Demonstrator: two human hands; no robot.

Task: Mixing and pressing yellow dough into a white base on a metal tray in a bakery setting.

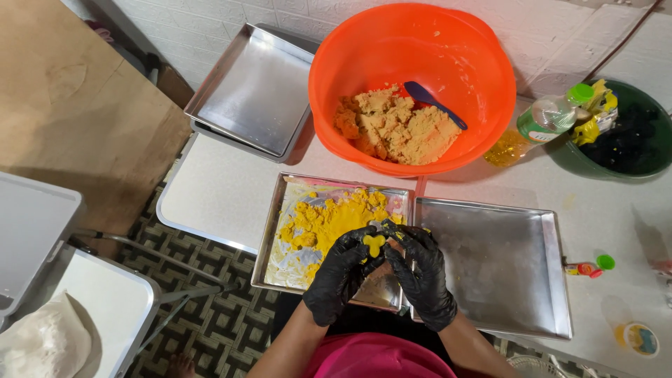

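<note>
Both my hands wear black gloves and meet over the near edge of a metal tray [274, 231] smeared with yellow dough [329, 220]. My left hand [339, 276] cups a small yellow shaped piece of dough [374, 243]. My right hand [420, 276] presses its fingertips against the same piece from the right. Behind the tray stands a large orange bowl [476, 77] holding a heap of tan dough [395, 129] and a blue spatula [434, 101].
An empty metal tray [500, 262] lies right of my hands; stacked trays [255, 87] lean at the back left. An oil bottle [542, 122], a dark green bowl [626, 136], small colouring bottles [591, 267] and a little tub [638, 339] sit on the right. A wooden board [77, 105] is at left.
</note>
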